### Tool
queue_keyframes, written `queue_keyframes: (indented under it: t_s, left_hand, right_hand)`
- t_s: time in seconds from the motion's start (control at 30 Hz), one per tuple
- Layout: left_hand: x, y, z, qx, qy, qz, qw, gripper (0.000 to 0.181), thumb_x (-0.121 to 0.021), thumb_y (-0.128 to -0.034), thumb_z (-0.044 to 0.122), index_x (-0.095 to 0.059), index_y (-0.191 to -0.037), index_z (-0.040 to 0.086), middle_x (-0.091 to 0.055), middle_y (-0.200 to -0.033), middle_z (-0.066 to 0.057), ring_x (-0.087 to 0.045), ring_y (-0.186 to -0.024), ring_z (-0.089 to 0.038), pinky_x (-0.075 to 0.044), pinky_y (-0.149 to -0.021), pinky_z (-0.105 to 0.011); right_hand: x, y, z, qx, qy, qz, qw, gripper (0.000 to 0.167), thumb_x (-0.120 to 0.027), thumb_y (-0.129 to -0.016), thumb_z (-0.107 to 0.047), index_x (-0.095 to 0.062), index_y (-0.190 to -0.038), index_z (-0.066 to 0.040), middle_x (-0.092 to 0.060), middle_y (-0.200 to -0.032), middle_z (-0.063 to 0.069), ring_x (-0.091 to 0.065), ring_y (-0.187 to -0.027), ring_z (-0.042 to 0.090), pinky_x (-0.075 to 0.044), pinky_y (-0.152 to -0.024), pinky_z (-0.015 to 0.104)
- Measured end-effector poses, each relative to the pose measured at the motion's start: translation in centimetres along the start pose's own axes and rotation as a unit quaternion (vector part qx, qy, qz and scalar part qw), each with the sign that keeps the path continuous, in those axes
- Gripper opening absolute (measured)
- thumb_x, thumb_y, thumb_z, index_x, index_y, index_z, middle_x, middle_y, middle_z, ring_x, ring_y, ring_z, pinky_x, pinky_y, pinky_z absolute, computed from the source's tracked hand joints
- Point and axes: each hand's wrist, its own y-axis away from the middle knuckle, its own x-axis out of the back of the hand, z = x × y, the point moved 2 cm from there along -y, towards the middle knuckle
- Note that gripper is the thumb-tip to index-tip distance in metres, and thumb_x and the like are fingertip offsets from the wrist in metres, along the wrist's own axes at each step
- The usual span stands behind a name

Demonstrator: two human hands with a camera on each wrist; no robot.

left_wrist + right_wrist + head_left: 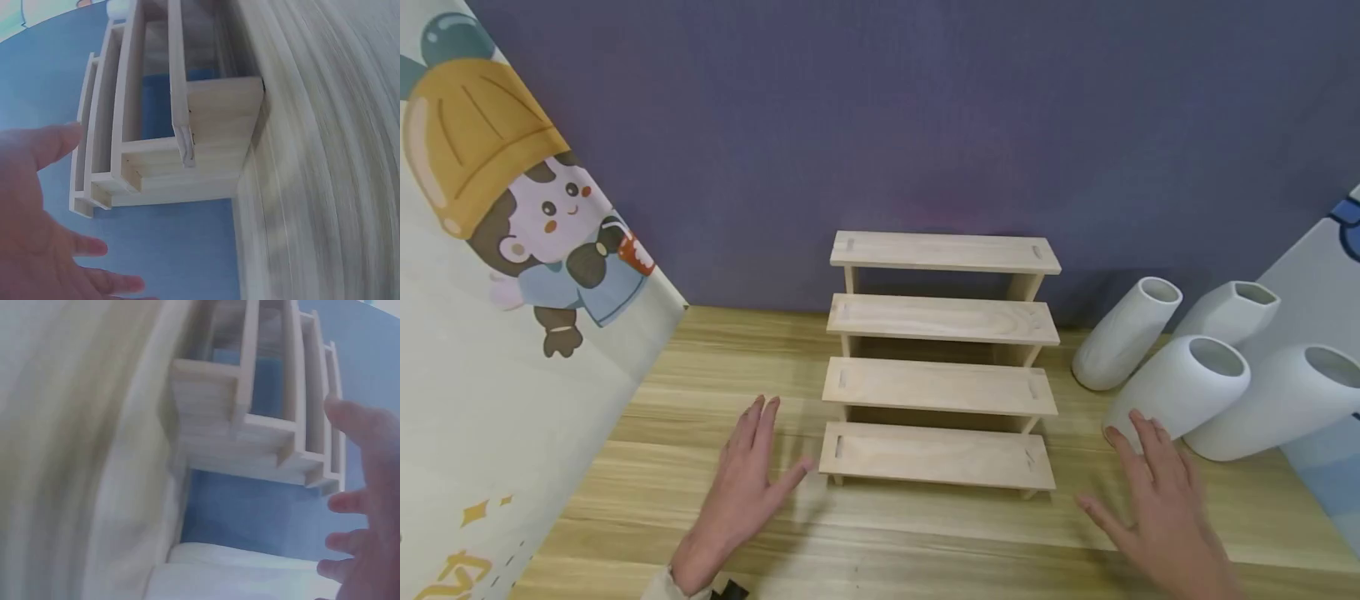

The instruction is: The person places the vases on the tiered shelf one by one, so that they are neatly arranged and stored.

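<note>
A pale wooden stepped rack [940, 385] with several tiers stands against the back panel. Just left of its lowest step, my left hand [741, 483] hovers with fingers extended and holds nothing. On the other side my right hand [1168, 508] is spread out, also holding nothing, in front of several white vases. Its fingertips overlap the front vase [1180, 387] in the head view; I cannot tell whether they touch it. Both wrist views show the rack's side, with the left hand [37, 219] and the right hand [369, 500] apart from it.
A slim vase [1123, 337], a faceted vase [1228, 312] and a wide vase [1277, 408] cluster at the right around the front one. The wood-grain tabletop [700, 383] meets a dark blue panel [880, 117] behind and a cartoon-printed panel [550, 417] at left.
</note>
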Motion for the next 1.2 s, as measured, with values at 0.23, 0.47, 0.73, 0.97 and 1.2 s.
queue_keyframes:
  t_s: [0.23,0.47,0.73,0.97,1.2]
  left_hand:
    - [0.1,-0.2,-0.2,0.02,0.096,0.006,0.9951,0.078,-0.067,-0.0954,0.035,-0.029,-0.153,0.0,-0.038,-0.155,-0.029,-0.043,-0.137,-0.05,-0.04,-0.107,-0.068]
    - [-0.3,-0.6,-0.6,0.054,0.193,0.001,0.9797,0.062,-0.065,-0.0971,0.029,-0.04,-0.146,0.0,-0.056,-0.14,-0.025,-0.062,-0.119,-0.038,-0.055,-0.091,-0.044]
    - [-1.5,-0.8,-1.3,0.1,0.238,-0.035,0.9655,0.054,-0.061,-0.0988,0.027,-0.045,-0.141,-0.003,-0.065,-0.127,-0.023,-0.068,-0.108,-0.03,-0.057,-0.09,-0.039]
    - [-2.5,-0.5,-1.7,0.127,0.262,-0.056,0.955,0.049,-0.06,-0.0994,0.03,-0.052,-0.137,-0.001,-0.07,-0.119,-0.02,-0.07,-0.097,-0.024,-0.059,-0.081,-0.036]
    - [-3.2,-0.6,-2.1,0.137,0.333,-0.098,0.9279,0.048,-0.057,-0.101,0.027,-0.051,-0.136,-0.005,-0.071,-0.11,-0.02,-0.068,-0.085,-0.018,-0.058,-0.069,-0.026]
  right_hand:
    - [2.0,-1.5,0.5,0.029,-0.007,0.142,0.9894,0.097,-0.043,-0.091,-0.077,-0.054,-0.125,0.014,-0.046,-0.139,0.038,-0.043,-0.121,0.058,-0.03,-0.114,0.063]
    - [3.6,-2.0,1.5,-0.016,-0.014,0.192,0.9811,0.099,-0.049,-0.088,-0.075,-0.051,-0.126,0.016,-0.044,-0.141,0.039,-0.044,-0.117,0.062,-0.029,-0.122,0.055]
    - [4.5,-2.3,2.8,-0.094,-0.052,0.215,0.9705,0.112,-0.056,-0.079,-0.081,-0.046,-0.131,0.017,-0.039,-0.146,0.039,-0.037,-0.134,0.059,-0.025,-0.123,0.057]
    - [4.6,-2.3,3.4,-0.155,-0.063,0.2,0.9654,0.108,-0.06,-0.081,-0.074,-0.037,-0.142,0.012,-0.032,-0.153,0.036,-0.03,-0.142,0.056,-0.02,-0.122,0.064]
    - [4.2,-2.6,4.3,-0.186,-0.091,0.188,0.96,0.094,-0.072,-0.083,-0.048,-0.031,-0.148,0.005,-0.03,-0.154,0.036,-0.026,-0.147,0.05,-0.016,-0.125,0.059]
